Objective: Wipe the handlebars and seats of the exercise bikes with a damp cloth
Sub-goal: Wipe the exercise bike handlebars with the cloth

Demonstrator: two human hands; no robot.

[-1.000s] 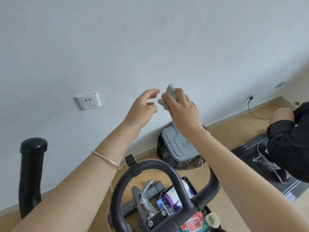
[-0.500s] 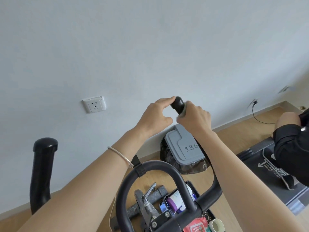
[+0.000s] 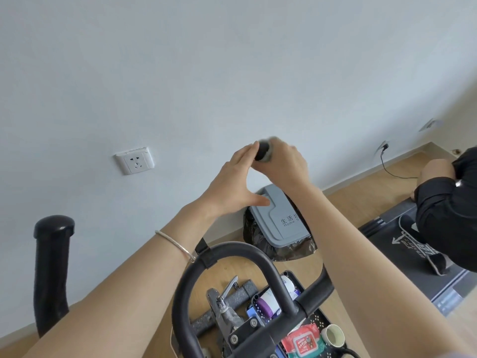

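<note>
Wiping the handlebar tip [image 3: 261, 150] just above the grey bin [image 3: 273, 228]: gripping it through the cloth [image 3: 270, 154] (mostly hidden) with the right hand [image 3: 286, 164], touching it with straight fingers [image 3: 245, 157] of the left hand [image 3: 232, 184]. Next, probably: sliding the grip down towards the bin.

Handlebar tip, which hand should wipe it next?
Probably the right hand: it is curled round the handlebar tip with the cloth under its fingers. The left hand only touches the tip with straight fingers and holds no cloth.
</note>
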